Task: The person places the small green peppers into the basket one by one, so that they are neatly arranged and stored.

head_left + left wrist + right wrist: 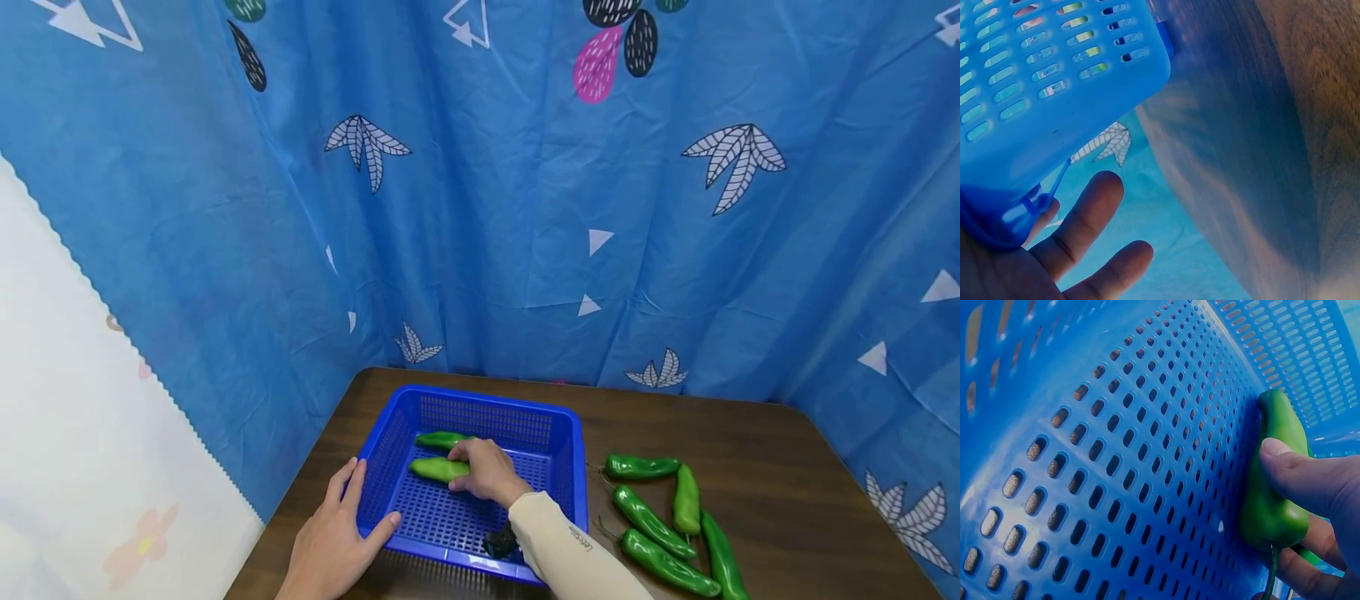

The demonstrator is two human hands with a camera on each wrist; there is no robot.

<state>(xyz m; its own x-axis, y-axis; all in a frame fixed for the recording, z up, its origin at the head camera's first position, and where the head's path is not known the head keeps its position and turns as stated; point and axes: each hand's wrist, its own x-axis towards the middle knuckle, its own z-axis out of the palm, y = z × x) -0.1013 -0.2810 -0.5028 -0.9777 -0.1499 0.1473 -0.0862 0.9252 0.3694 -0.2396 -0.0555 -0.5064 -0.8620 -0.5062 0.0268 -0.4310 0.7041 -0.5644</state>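
My right hand is inside the blue plastic basket, gripping a light green chili pepper low over the slotted floor. In the right wrist view the thumb lies along this pepper, with fingers behind it and its stem hanging out below. Just beyond it in the head view, a darker green pepper lies in the basket, partly behind the hand. My left hand rests at the basket's near left corner, thumb by the rim. In the left wrist view its fingers extend loosely past the rim.
Right of the basket, several green peppers lie loosely grouped on the brown wooden table. A dark wrist device shows beside the right sleeve. Blue patterned curtain hangs behind the table, with white cloth at the left.
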